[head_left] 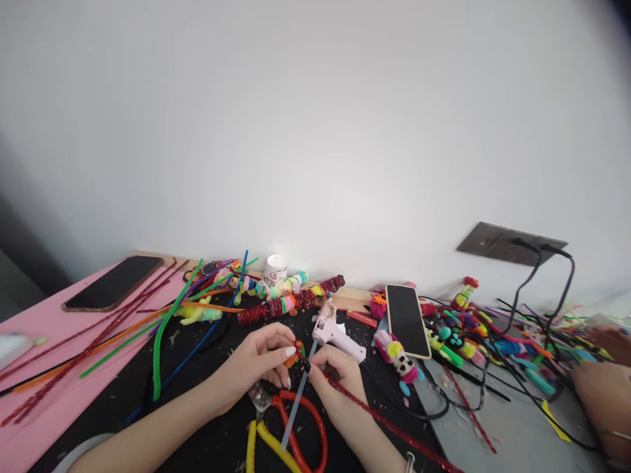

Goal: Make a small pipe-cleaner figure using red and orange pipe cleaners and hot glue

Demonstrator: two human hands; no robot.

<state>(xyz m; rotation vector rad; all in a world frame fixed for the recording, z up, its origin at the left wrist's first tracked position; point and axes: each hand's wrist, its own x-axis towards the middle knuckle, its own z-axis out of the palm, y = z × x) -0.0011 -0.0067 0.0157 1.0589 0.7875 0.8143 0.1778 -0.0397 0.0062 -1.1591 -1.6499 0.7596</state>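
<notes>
My left hand (256, 364) is closed in a pinch on a small orange pipe-cleaner piece (294, 355). My right hand (335, 381) is closed too, pinching the end of a sparkly red pipe cleaner (389, 424) right against that piece. The red strand runs off to the lower right. Both hands hover over a black mat (197, 368). Just behind them lies a white glue gun (335, 334), and a clear glue stick (297, 401) slants under my hands. Pliers with red and yellow handles (290, 430) lie below my hands.
Loose pipe cleaners (162, 322) spread over the pink sheet (54, 358) at left, with a dark phone (114, 282). A second phone (407, 320), finished pipe-cleaner figures (401, 361), cables and a wall socket (510, 243) are at right. Another person's hands (604, 387) work at far right.
</notes>
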